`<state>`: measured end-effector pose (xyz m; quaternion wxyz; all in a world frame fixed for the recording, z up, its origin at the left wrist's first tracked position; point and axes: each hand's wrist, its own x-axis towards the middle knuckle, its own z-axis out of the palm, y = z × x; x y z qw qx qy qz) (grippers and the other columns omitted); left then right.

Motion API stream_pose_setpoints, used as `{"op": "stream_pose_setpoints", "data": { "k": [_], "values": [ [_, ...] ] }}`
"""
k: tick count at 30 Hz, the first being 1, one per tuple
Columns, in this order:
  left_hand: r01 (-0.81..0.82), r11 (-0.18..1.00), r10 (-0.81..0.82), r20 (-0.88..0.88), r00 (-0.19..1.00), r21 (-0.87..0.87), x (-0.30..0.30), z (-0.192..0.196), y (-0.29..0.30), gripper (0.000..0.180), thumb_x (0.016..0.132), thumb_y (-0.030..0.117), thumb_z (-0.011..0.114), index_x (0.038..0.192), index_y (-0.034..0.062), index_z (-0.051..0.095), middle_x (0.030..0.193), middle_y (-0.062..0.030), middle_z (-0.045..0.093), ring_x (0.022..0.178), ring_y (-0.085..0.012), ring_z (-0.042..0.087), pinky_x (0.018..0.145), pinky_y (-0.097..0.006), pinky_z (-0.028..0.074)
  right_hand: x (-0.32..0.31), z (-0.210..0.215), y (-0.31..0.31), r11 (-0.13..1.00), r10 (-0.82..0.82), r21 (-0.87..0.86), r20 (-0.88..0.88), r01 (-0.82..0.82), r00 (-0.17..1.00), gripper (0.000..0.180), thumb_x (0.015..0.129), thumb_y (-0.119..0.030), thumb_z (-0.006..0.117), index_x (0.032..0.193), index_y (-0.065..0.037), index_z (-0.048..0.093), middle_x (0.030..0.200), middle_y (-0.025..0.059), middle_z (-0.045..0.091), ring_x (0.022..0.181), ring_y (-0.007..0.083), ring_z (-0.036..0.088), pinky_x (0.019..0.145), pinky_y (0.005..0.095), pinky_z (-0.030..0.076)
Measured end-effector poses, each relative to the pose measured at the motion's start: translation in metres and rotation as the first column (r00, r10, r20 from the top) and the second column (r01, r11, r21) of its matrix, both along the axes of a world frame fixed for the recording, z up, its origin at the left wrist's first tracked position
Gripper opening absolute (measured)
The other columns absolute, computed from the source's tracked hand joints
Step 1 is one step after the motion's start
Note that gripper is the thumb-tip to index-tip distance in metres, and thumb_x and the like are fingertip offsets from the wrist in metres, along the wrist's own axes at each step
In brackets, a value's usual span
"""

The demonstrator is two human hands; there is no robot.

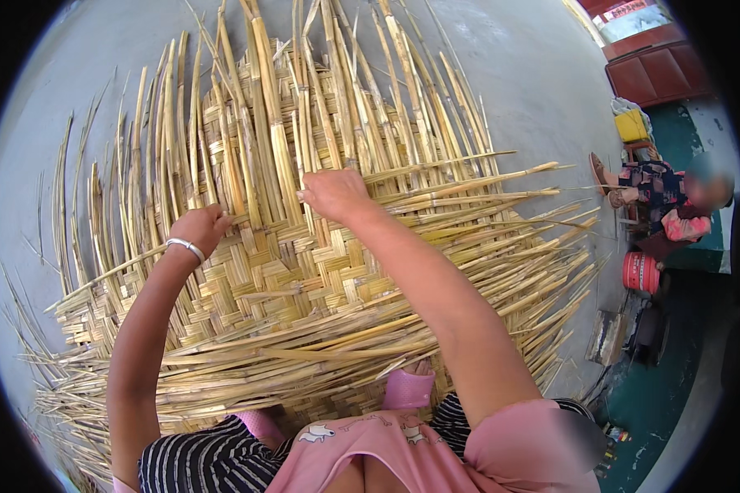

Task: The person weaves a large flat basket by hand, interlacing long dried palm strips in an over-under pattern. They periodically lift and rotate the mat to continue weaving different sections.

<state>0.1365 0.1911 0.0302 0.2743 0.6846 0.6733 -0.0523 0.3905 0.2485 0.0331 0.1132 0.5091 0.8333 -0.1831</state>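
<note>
A half-woven mat (284, 275) of yellow split cane lies on the floor before me. Loose cane strips stick out from it on all sides. My left hand (201, 230), with a silvery bangle at the wrist, is closed round a thin cane strip (115, 269) that slants down to the mat's left edge. Farther right, my right hand (335, 195) is closed at the weave's working edge, among upright strips (279, 144). Its fingers seem to pinch a cane strip, mostly hidden by the hand. Long crosswise strips (304, 355) lie over the near part of the mat.
Grey floor (526, 90) surrounds the mat. A pink shoe (409, 389) of mine rests at its near side. Another person (662, 193) sits at the right, close to a red tin (640, 272) and a yellow container (631, 126). Dark red furniture (658, 72) stands at the far right.
</note>
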Motion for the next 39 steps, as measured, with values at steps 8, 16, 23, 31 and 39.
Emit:
{"op": "stream_pose_setpoints", "data": {
  "k": [8,16,23,31,39],
  "values": [
    [-0.018,0.999,0.014,0.070,0.997,0.046,-0.001,-0.019,0.006,0.041,0.089,0.044,0.050,0.085,0.0057,0.062,0.084,-0.0191,0.065,0.081,-0.0379,0.061,0.074,-0.045,0.047,0.034,0.007,0.009,1.000,-0.020,0.011,0.085,0.019,0.996,0.026,0.089,-0.034,0.051,0.089,-0.011,0.062,0.082,0.0122,0.065,0.080,0.0292,0.063,0.069,0.0441,0.050],
    [-0.026,0.998,0.022,0.069,0.997,0.052,-0.004,-0.025,0.007,0.036,0.086,0.045,0.056,0.082,0.0095,0.063,0.078,-0.0131,0.066,0.075,-0.0328,0.062,0.069,-0.043,0.048,0.004,0.003,0.001,0.999,0.019,-0.046,0.039,-0.017,0.999,0.026,0.091,-0.034,0.050,0.082,-0.009,0.055,0.075,0.0094,0.062,0.073,0.0272,0.061,0.067,0.0424,0.049],
    [0.017,0.999,-0.015,0.029,0.999,-0.036,0.004,-0.021,-0.011,0.036,0.087,0.047,0.055,0.089,0.0117,0.064,0.083,-0.0132,0.066,0.078,-0.0319,0.062,0.071,-0.043,0.048,0.011,-0.009,-0.008,0.996,0.035,-0.080,0.024,-0.033,0.999,0.028,0.088,-0.033,0.054,0.076,-0.008,0.055,0.075,0.0126,0.061,0.071,0.0314,0.059,0.065,0.0441,0.046],
    [0.427,0.838,-0.391,-0.172,0.904,0.339,0.045,0.001,0.001,0.016,0.086,0.021,0.058,0.095,0.0080,0.061,0.089,-0.0083,0.058,0.086,-0.0241,0.057,0.076,-0.039,0.048,0.031,0.016,-0.005,0.981,-0.066,-0.181,0.007,0.066,0.998,0.024,0.088,-0.031,0.055,0.083,-0.008,0.059,0.079,0.0120,0.063,0.077,0.0292,0.061,0.068,0.0424,0.047],
    [0.196,0.943,-0.299,0.426,0.854,0.268,0.123,-0.031,0.014,0.027,0.083,0.024,0.063,0.103,0.0057,0.061,0.099,-0.0120,0.061,0.089,-0.0307,0.060,0.077,-0.038,0.050,0.057,0.061,-0.008,0.993,-0.046,-0.107,0.108,0.058,0.993,0.018,0.086,-0.024,0.058,0.090,-0.006,0.059,0.086,0.0123,0.064,0.083,0.0305,0.061,0.074,0.0431,0.047]
  ]
}}
